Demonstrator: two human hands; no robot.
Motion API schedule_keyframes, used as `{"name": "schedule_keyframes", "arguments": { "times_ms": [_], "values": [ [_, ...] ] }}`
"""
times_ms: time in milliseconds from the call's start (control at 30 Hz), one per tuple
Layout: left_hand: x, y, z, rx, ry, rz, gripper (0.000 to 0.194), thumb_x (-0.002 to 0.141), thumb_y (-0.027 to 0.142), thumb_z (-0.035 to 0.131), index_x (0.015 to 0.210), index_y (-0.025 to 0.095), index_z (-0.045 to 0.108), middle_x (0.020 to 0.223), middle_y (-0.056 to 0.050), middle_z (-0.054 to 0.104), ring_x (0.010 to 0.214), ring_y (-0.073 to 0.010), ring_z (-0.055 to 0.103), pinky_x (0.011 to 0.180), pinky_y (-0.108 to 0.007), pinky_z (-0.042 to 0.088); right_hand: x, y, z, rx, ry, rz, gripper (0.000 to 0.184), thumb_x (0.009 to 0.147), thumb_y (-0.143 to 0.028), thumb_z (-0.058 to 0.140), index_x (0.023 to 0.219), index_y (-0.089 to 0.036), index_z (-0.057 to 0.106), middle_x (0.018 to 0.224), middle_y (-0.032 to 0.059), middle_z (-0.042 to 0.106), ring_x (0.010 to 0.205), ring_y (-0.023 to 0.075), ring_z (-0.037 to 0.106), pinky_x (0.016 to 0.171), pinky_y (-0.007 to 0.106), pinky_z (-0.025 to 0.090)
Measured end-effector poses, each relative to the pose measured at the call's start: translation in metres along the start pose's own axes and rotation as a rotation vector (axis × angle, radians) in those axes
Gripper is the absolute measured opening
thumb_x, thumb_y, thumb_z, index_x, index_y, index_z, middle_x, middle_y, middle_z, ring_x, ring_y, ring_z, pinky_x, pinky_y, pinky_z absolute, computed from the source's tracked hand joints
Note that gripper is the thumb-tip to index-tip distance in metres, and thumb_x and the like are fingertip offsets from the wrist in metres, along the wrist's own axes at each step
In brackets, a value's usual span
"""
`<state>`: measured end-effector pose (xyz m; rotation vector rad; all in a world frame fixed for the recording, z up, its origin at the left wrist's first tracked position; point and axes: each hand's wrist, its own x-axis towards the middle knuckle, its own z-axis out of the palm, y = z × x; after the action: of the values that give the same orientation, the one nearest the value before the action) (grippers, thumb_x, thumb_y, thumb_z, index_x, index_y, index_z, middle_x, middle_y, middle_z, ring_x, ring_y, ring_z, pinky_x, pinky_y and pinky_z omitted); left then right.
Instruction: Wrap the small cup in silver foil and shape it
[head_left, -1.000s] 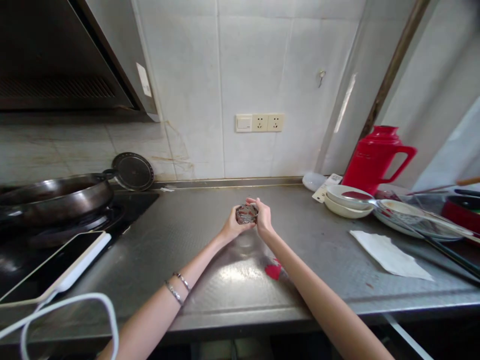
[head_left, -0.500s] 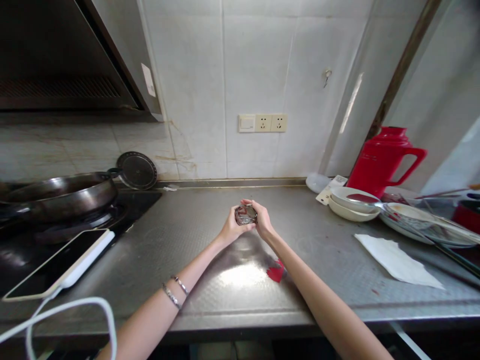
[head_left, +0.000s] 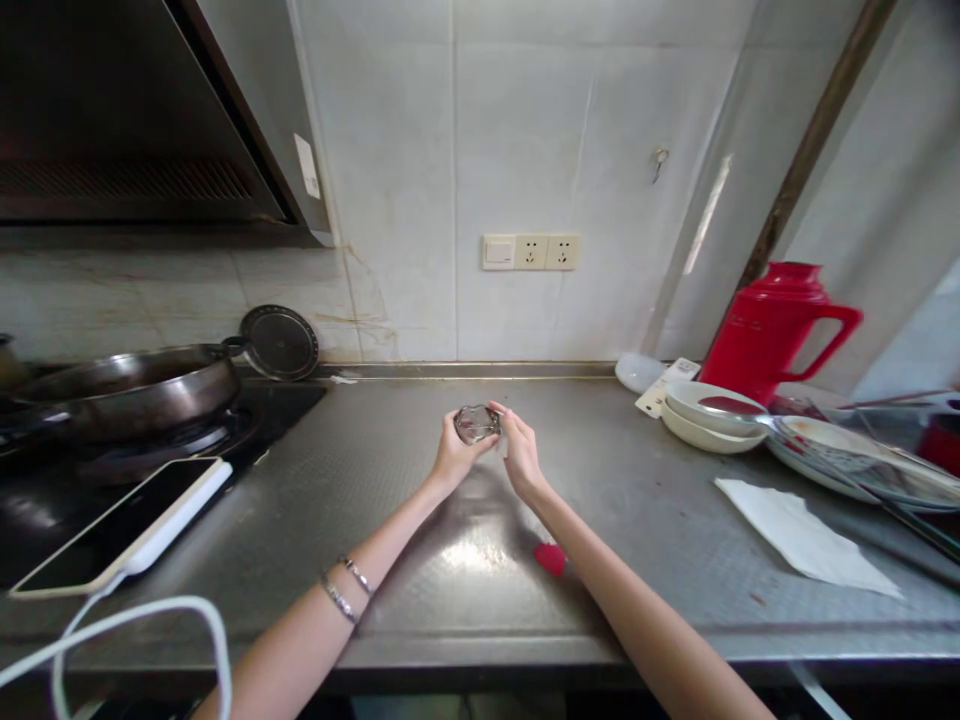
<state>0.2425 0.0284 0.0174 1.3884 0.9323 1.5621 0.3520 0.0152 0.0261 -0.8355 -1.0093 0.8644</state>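
My left hand [head_left: 455,455] is wrapped round the left side of a small round shiny object [head_left: 476,424], clear or silvery like a glass dish, held above the counter. At its right edge is my right hand [head_left: 520,452], fingers bent and their tips close against the rim. A whitish scrap [head_left: 503,441], possibly tissue, shows between the right thumb and fingers; most of it is hidden. Beside my right forearm, a red piece [head_left: 550,559] lies on the metal counter [head_left: 390,420], partly covered by the arm.
Left, a pan [head_left: 142,390] sits on the stove, near a phone [head_left: 124,530] with a white cable [head_left: 157,605]. Right are a red thermos [head_left: 769,330], stacked bowls [head_left: 709,430], a plate [head_left: 817,475] with utensils, and a white paper sheet [head_left: 802,535].
The round object and my left hand have shifted slightly left. My right hand has loosened from cupping it, its fingers now at the rim, with the whitish scrap showing. The view has tilted slightly.
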Motion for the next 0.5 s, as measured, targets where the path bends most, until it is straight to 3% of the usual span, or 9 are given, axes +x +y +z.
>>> {"name": "schedule_keyframes", "arguments": {
  "times_ms": [233,400,500],
  "values": [
    [-0.003,-0.003,0.000,-0.033,-0.063,-0.077,0.075,0.050,0.027,0.087,0.111,0.019,0.044,0.111,-0.008,0.059,0.106,-0.0230,0.059,0.096,-0.041,0.046,0.002,0.002,-0.003,0.023,0.032,0.014,0.038,0.079,-0.049,0.055,0.098,-0.021,0.073,0.111,0.0052,0.070,0.109,0.0225,0.060,0.097,0.034,0.042],
    [-0.009,0.001,0.004,-0.149,-0.230,-0.169,0.091,0.053,0.025,0.086,0.128,0.021,0.035,0.124,-0.014,0.055,0.105,-0.0255,0.061,0.086,-0.041,0.054,0.009,0.009,-0.010,0.099,0.052,0.042,0.040,0.078,-0.051,0.056,0.098,-0.020,0.072,0.112,0.0068,0.070,0.103,0.0229,0.062,0.088,0.034,0.047],
    [-0.010,0.005,0.002,-0.185,-0.313,-0.227,0.091,0.056,0.023,0.085,0.132,0.024,0.035,0.127,-0.014,0.055,0.103,-0.0264,0.063,0.079,-0.040,0.057,0.011,0.013,-0.013,0.122,0.077,0.066,0.042,0.076,-0.052,0.057,0.097,-0.019,0.072,0.111,0.0073,0.070,0.097,0.0227,0.064,0.084,0.033,0.048]
  ]
}}
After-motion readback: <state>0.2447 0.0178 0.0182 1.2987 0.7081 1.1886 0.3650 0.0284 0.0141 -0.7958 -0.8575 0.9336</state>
